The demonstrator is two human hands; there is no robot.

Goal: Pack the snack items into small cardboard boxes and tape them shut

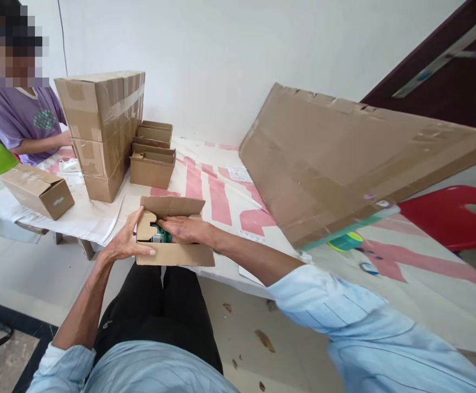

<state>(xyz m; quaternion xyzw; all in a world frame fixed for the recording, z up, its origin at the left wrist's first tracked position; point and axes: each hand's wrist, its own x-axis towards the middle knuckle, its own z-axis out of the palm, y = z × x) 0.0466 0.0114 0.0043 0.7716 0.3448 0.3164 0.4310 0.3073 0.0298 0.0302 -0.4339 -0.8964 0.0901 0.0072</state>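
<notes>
At the table's near edge stands an open cardboard box (175,255), its long flaps folded out to the front and back. My left hand (124,237) grips the box's left end, thumb on the front flap and fingers at the rear corner. Inside the box a green can-like item (162,233) with a printed label shows in part. My right hand (186,229) reaches into the box from the right and lies over the green item with its fingers stretched out. Whatever is beneath that palm is hidden.
Taped boxes (99,117) are stacked at the back left, beside small open boxes (153,169). A closed box (37,190) lies farther left, near a person in purple (37,117). A large cardboard sheet (344,158) leans on the right, near a tape roll (345,241) and red stool (454,215).
</notes>
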